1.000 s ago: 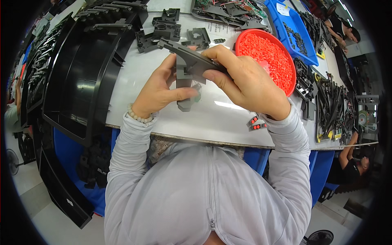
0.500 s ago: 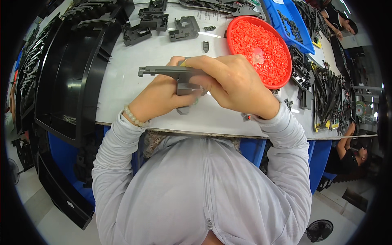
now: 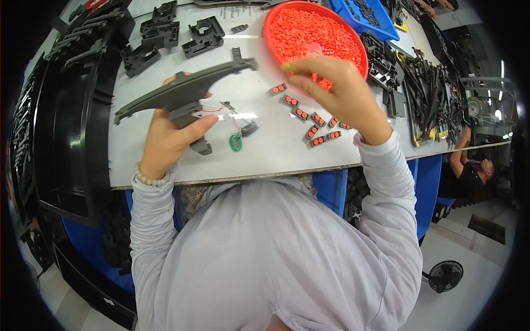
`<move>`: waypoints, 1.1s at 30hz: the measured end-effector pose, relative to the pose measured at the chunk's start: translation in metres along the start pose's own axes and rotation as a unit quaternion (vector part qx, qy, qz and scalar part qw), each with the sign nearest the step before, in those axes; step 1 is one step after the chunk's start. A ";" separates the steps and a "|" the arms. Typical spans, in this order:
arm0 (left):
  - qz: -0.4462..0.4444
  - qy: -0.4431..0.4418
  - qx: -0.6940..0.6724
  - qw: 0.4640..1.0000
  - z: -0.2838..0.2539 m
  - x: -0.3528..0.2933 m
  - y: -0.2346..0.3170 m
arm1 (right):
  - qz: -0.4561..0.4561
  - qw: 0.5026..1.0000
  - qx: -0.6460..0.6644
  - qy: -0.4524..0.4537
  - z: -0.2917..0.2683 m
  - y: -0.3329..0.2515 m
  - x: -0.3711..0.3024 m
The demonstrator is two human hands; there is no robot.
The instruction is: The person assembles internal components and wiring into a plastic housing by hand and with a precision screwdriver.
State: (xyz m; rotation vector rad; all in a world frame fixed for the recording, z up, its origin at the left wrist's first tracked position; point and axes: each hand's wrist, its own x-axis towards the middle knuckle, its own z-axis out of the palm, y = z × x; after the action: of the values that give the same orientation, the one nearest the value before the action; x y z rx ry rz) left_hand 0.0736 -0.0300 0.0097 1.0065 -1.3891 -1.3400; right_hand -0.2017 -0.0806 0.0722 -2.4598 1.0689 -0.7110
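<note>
My left hand (image 3: 168,138) is closed round a dark grey, curved plastic part (image 3: 182,91), held tilted above the table with its right end raised. Red and white wires (image 3: 210,107) trail from beside its stem. They run towards a small green ringed piece (image 3: 236,143) and a dark little block (image 3: 250,128). My right hand (image 3: 337,88) is over the near edge of a red bowl (image 3: 361,49) of small red pieces (image 3: 314,33). Its thumb and yellow-tipped forefinger are slightly apart and blurred, with nothing visible between them. Several small grey blocks with red inserts (image 3: 300,114) lie below this hand.
Grey plastic housings (image 3: 203,36) stand at the back left, beside a large black bin (image 3: 72,138). Behind the bowl is a blue tray (image 3: 386,30) of dark parts. Long black strips (image 3: 430,99) are heaped at the right. Co-workers, including one person (image 3: 469,171), are at the right.
My right hand has left the grey part and moved right, to the bowl. My left hand has shifted left with the part, now turned. Wires and red-and-grey blocks have come into sight.
</note>
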 end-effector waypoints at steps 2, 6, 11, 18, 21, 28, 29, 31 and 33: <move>-0.006 0.020 -0.032 0.999 -0.002 0.000 0.003 | 0.026 0.999 -0.041 -0.018 0.011 0.010 -0.024; 0.055 0.016 -0.053 0.997 0.003 0.003 0.001 | -0.026 0.987 -0.160 0.001 0.042 0.026 -0.044; 0.049 -0.001 -0.053 0.997 0.008 0.004 0.000 | -0.019 0.970 -0.239 0.042 0.065 0.024 -0.031; 0.023 0.004 -0.069 0.997 0.015 0.004 0.004 | -0.037 0.948 -0.314 0.025 0.076 0.029 -0.029; 0.028 -0.001 -0.068 0.997 0.014 0.004 0.002 | -0.038 0.955 -0.293 0.021 0.074 0.025 -0.027; 0.047 0.004 -0.090 0.995 0.020 0.007 0.001 | -0.053 0.989 -0.051 0.127 0.048 -0.006 -0.026; 0.046 -0.008 -0.130 0.990 0.024 0.008 0.003 | -0.032 0.991 -0.021 0.129 0.043 -0.017 -0.027; 0.022 -0.021 -0.175 0.984 0.023 0.007 0.001 | -0.045 0.989 0.003 0.139 0.040 -0.026 -0.031; 0.067 -0.044 -0.168 0.983 0.024 0.009 -0.003 | -0.063 0.987 0.034 0.146 0.036 -0.035 -0.030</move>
State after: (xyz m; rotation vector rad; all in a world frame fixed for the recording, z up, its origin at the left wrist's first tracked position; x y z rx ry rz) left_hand 0.0477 -0.0332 0.0081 0.6249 -1.2191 -1.4705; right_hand -0.1782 -0.0312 0.0517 -2.4318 0.9752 -1.1560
